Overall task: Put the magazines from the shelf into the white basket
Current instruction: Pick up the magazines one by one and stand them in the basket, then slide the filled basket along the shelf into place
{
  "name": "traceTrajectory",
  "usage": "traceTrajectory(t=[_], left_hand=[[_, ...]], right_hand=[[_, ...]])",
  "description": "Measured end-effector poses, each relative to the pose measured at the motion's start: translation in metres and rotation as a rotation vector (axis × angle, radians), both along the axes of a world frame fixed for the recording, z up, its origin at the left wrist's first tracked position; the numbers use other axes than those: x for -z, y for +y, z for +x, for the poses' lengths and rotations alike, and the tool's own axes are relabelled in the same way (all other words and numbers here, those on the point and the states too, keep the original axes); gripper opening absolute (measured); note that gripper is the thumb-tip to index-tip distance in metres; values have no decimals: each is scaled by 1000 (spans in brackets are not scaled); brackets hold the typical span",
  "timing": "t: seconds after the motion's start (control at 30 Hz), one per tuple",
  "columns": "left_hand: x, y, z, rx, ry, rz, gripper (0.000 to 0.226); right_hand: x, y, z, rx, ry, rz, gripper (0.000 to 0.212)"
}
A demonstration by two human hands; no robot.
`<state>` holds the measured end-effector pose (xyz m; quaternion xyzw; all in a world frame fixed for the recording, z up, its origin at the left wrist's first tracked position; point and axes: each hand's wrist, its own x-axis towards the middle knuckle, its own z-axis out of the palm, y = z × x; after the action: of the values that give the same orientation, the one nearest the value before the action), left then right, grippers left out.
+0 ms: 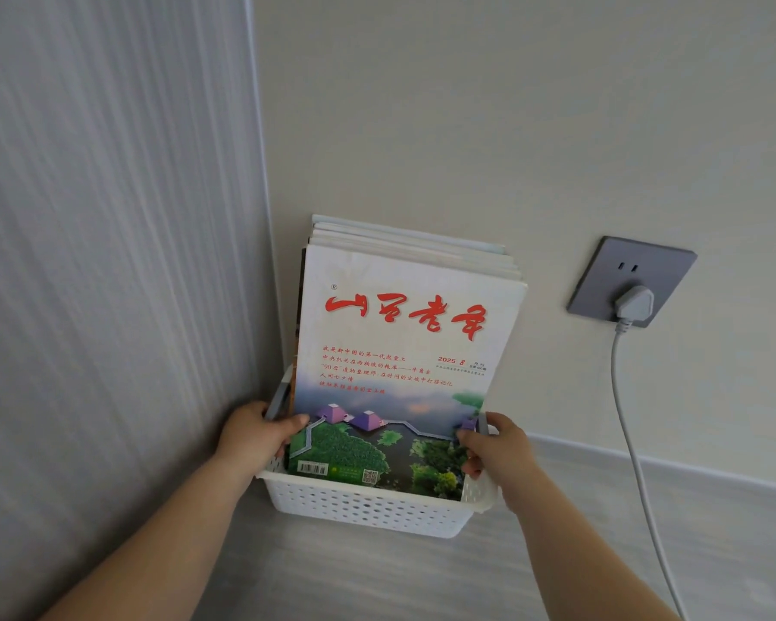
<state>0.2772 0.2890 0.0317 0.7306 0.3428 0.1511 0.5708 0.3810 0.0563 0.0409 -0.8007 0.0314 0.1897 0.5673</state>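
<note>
Soft, even, bright light; faint shadows; mild overall softness; wide-angle bending at edges; no glare.

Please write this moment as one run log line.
left hand: grips white basket at left end | right hand: grips right end | magazines: upright in basket

The white basket (368,508) is matt moulded plastic pierced with rows of small holes, the magazines (404,316) are paper with smooth, slightly glossy covers — beside a smooth matt wall (467,105), a finely streaked side panel (108,217) and a satin grey socket plate (601,280) with a smooth plastic cable (623,419).
</note>
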Motion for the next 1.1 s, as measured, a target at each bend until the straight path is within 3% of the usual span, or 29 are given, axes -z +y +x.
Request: traceTrajectory(t=[0.17,0.4,0.5,0.6,0.77,1.1], left_hand=[[-3,-8,-7,-35,2,-19,32],[0,-27,-39,-81,60,2,21],[0,-40,-63,-126,45,-14,15],[0,-54,-93,-177,49,-43,28],[0,-85,-145,-261,85,-35,37],[0,-167,-247,-551,167,-23,25]], right_hand=[[3,-2,-6,35,-44,51,18],[-5,-11,-25,3,-32,14,38],[-7,-19,-45,-14,-50,25,28],[-7,-31,-68,-44,-36,22,29],[-8,-49,-100,-174,-51,11,28],[-8,-71,-144,-522,-65,-42,40]])
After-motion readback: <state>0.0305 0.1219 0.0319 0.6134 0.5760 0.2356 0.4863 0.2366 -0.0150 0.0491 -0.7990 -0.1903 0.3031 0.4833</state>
